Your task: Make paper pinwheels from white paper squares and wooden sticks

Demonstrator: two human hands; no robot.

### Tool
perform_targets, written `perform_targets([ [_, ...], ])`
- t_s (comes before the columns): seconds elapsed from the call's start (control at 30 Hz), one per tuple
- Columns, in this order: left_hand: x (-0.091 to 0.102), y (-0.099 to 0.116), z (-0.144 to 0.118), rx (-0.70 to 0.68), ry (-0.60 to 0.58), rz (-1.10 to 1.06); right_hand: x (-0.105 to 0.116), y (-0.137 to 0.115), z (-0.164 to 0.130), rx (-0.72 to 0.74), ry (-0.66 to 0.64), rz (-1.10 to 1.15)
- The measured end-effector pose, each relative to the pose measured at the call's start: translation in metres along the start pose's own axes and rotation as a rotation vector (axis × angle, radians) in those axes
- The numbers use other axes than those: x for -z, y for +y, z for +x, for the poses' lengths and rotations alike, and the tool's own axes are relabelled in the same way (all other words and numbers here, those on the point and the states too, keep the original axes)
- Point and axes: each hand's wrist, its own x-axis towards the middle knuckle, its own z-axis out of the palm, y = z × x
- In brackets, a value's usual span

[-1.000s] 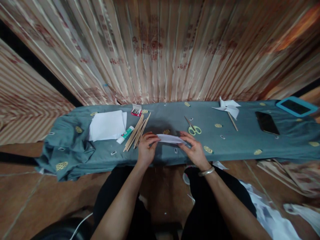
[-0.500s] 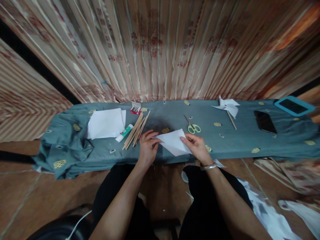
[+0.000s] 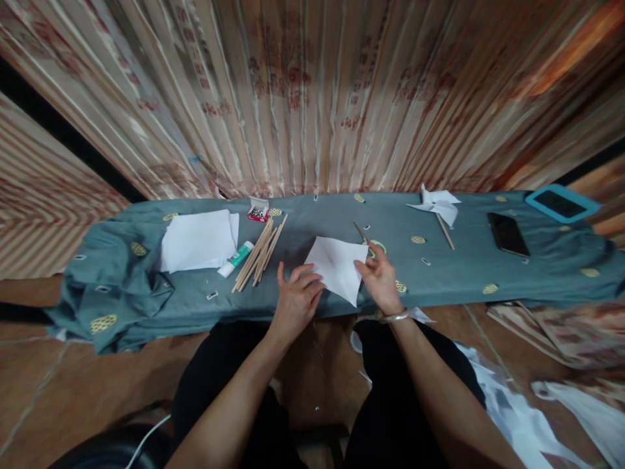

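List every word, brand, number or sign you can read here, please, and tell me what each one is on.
No text can be read for certain.
Glue stick: label too small and blurred to read.
Small red box: any print too small to read.
Curtain: dark red marks, too blurred to tell whether they are writing.
Tablecloth: small white patches, their marks unreadable.
Sheet of paper: no writing visible.
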Motion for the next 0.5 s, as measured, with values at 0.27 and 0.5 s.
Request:
perform_targets([
  [0.27, 0.002, -0.010, -0.007, -0.015, -0.026, 0.112, 0.000, 0.001, -0.025, 0.169, -0.152, -0.272],
  [0.5, 0.005, -0.018, -0.012, -0.039, -0.015, 0.125, 0.007, -0.028, -0.044, 0.609, -0.231, -0.865],
])
